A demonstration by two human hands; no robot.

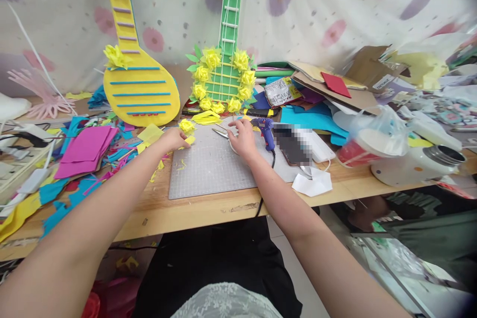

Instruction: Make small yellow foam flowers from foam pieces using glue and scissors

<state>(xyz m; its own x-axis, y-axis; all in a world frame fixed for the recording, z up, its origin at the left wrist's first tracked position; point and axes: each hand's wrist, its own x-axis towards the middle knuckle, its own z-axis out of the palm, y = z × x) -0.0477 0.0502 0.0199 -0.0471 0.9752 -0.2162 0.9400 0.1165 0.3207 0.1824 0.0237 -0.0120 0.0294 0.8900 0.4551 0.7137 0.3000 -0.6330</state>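
Pinched nearly closed, the left hand (174, 140) has a small yellow paper piece (190, 140) between thumb and fingertips, at ten o'clock on the gray cutting mat (208, 171), taking twelve as the far side. Between one and two, the right hand (244, 138) curves over the handle end of the scissors (220, 133), thumb and fingers parted; whether it truly grips them I cannot tell. Their blades point left, near twelve. A yellow paper flower (186, 125) sits at eleven, just beyond the left hand, with folded yellow strips (206, 118) near it. The blue glue gun (267, 135) is at two, just beside the right hand, and a phone (294, 151) lies at three. Beyond the mat, a green paper instrument (222, 82) ringed with yellow flowers leans upright at twelve, and a yellow one (139, 90) stands between ten and eleven. Magenta sheets (85, 151) lie on scraps at nine.
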